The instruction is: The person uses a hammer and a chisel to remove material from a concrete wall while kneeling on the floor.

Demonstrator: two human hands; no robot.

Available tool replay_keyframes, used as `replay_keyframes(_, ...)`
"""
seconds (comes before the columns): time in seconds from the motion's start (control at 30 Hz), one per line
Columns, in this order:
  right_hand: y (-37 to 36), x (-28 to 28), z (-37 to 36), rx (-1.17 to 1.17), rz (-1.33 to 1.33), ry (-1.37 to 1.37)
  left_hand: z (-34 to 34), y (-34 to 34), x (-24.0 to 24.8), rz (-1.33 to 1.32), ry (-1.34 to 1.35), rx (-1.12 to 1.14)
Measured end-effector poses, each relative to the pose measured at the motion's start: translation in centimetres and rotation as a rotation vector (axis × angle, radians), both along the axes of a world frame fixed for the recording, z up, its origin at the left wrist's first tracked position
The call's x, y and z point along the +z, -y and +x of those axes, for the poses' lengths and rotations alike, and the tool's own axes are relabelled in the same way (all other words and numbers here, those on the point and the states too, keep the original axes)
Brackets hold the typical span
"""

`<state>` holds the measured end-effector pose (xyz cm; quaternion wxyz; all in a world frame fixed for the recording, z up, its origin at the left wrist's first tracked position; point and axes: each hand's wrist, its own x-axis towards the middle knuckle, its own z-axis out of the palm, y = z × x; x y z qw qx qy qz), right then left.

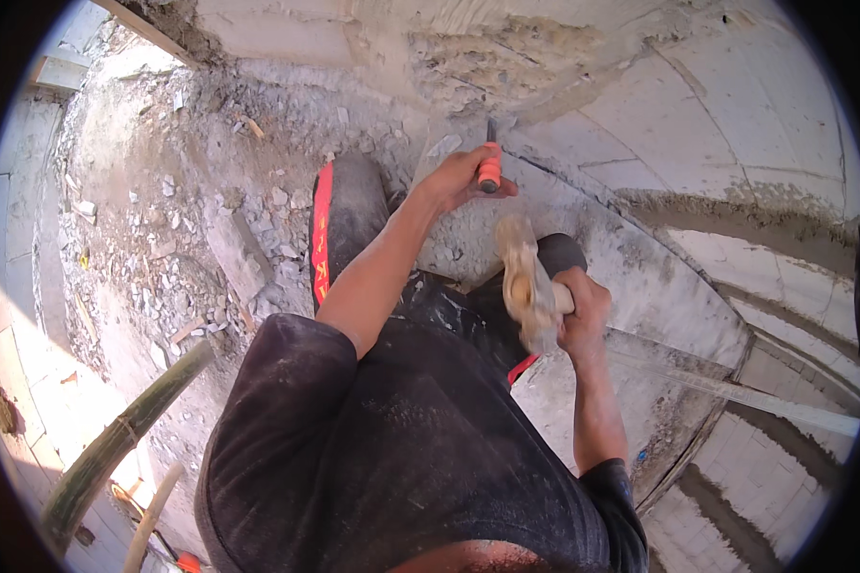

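My left hand point(461, 181) is closed around a chisel point(490, 164) with an orange grip. The dark steel of the chisel points away from me, its tip close to the foot of a rough, chipped wall patch point(506, 67). My right hand point(585, 307) grips the short handle of a hammer point(526, 285) over my right thigh. Its heavy, dusty head is slightly smeared by motion and stands apart from the chisel's struck end.
Broken chips and rubble point(201, 248) cover the ground to the left. Bamboo poles point(124, 435) rise at the lower left. A pale slab point(621, 253) lies along my right side, with block walling point(717, 105) beyond it. A wooden board point(143, 29) crosses the upper left.
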<state>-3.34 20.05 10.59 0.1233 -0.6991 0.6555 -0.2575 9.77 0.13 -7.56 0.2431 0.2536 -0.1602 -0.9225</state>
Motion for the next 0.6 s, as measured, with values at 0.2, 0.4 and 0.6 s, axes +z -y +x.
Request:
replay_keyframes(0.2, 1.5, -2.4, -2.1, 0.226, -0.071, -0.165, -0.6, 0.6, 1.1, 0.015, -0.011, -0.007)
replay_keyframes(0.4, 1.5, -2.7, -2.7, -0.109, 0.292, -0.212, -1.9, 0.8, -2.3, -0.045, 0.105, 0.047)
replay_keyframes(0.6, 0.8, -1.7, -2.3, 0.137, -0.138, 0.006, -2.5, 1.0, 3.0, 0.07, 0.128, 0.04)
